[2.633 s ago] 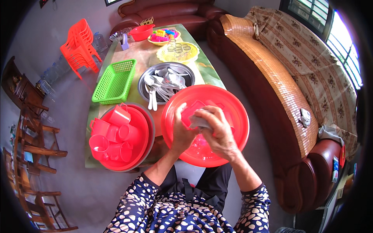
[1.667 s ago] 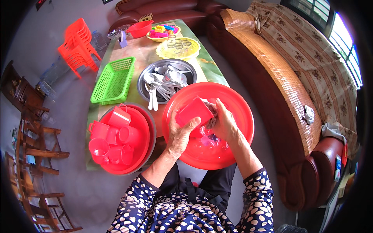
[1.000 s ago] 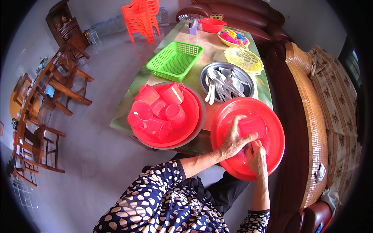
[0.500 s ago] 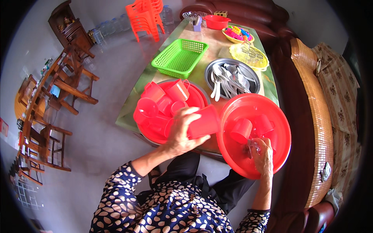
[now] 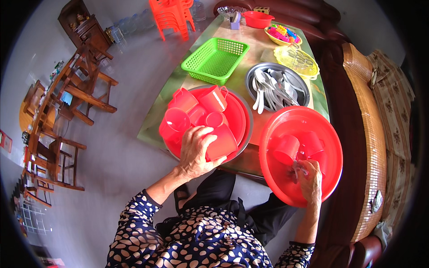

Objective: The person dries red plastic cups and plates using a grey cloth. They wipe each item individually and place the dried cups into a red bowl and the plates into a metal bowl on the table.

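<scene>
My left hand (image 5: 194, 154) is closed round a red plastic cup (image 5: 223, 144) over the near side of the left red basin (image 5: 243, 117). Several other red cups (image 5: 184, 101) are heaped in that basin, which sits inside a wider metal one. On the right is a larger red basin (image 5: 278, 181) holding water and a few red cups (image 5: 286, 149). Down in it, my right hand (image 5: 311, 181) has its fingers bent round a small, shiny, crumpled, see-through thing (image 5: 299, 169); its kind is unclear.
Beyond the basins stand a metal bowl of spoons (image 5: 273, 89), a green plastic basket (image 5: 215, 67) and a yellow basket (image 5: 308, 73). Colourful toy blocks (image 5: 282, 32) fill another yellow basket. A brown sofa lines the right; wooden chairs (image 5: 91, 100) stand left.
My left hand has carried the red cup leftward, away from the right basin's rim and over the cups in the left basin. The right hand stays inside the right basin.
</scene>
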`<action>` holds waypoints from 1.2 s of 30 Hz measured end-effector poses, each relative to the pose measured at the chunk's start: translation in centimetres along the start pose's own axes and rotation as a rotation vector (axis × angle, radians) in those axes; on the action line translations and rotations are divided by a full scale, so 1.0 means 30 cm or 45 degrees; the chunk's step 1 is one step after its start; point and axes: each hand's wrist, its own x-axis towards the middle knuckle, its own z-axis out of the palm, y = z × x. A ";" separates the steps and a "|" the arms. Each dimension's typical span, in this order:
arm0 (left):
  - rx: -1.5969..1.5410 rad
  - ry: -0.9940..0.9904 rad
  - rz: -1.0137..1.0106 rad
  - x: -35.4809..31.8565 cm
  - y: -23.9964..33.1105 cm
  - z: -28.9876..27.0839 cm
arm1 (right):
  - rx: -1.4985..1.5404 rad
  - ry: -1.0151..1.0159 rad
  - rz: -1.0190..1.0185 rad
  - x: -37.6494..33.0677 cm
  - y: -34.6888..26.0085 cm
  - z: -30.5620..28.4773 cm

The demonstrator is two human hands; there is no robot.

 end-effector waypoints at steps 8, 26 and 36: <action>-0.019 -0.023 0.014 0.010 0.007 -0.025 | 0.027 -0.017 -0.002 -0.005 -0.013 -0.006; -0.258 -1.272 -0.434 0.364 0.426 0.532 | -0.972 -0.394 -0.340 -0.002 -0.005 0.041; -0.786 -0.729 -0.311 0.347 0.422 0.509 | 0.929 0.192 -0.030 0.027 -0.134 -0.104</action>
